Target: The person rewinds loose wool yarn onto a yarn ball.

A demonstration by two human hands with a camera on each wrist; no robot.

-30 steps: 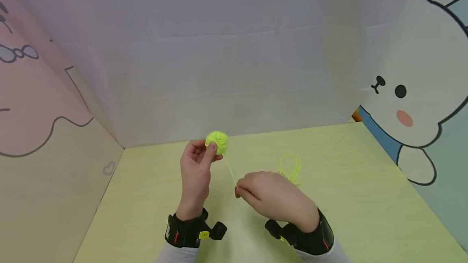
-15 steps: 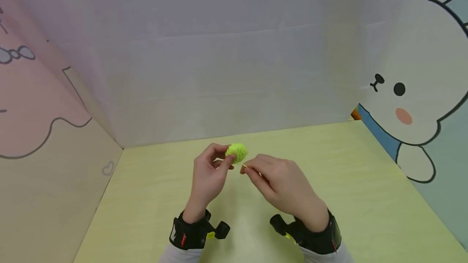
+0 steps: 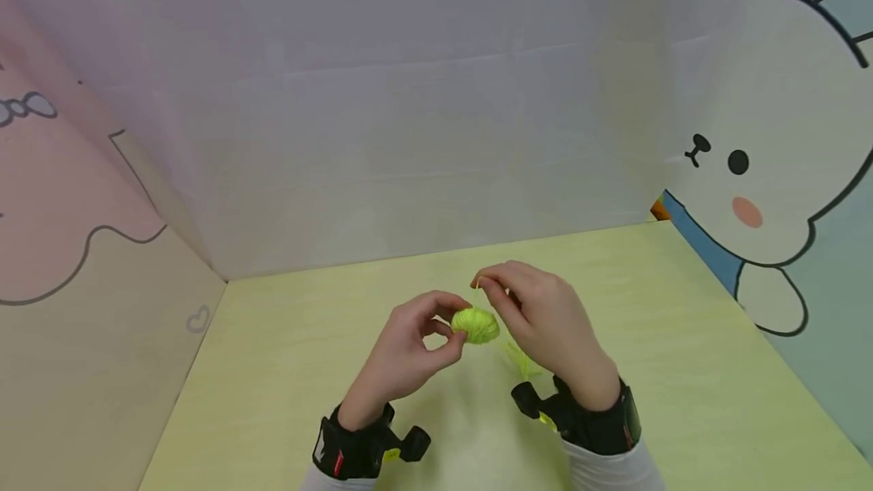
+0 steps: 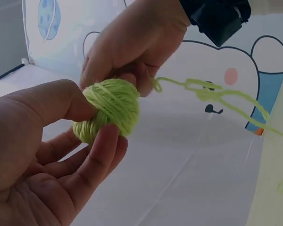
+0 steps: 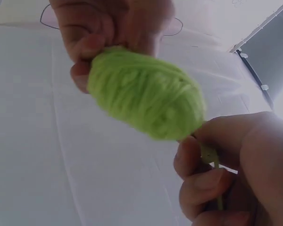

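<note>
A small ball of neon yellow-green yarn (image 3: 476, 325) is pinched between the thumb and fingers of my left hand (image 3: 409, 347). In the left wrist view, wound strands cover the ball (image 4: 114, 110). My right hand (image 3: 546, 317), just above and to the right of the ball, pinches the yarn strand (image 3: 477, 292) that runs from it. In the right wrist view, the strand (image 5: 216, 162) passes between the right thumb and fingers. Loose yarn (image 3: 522, 361) trails under the right hand, partly hidden by it.
Both hands are above a pale yellow table (image 3: 293, 370). A whitish sheet (image 3: 436, 135) stands behind it, with printed cartoon panels at left and right (image 3: 757, 173). Each wrist wears a black camera strap (image 3: 351, 445).
The left hand and the ball have moved right and nearer, and the ball has turned. My right hand has risen from below the ball to above it, carrying the strand.
</note>
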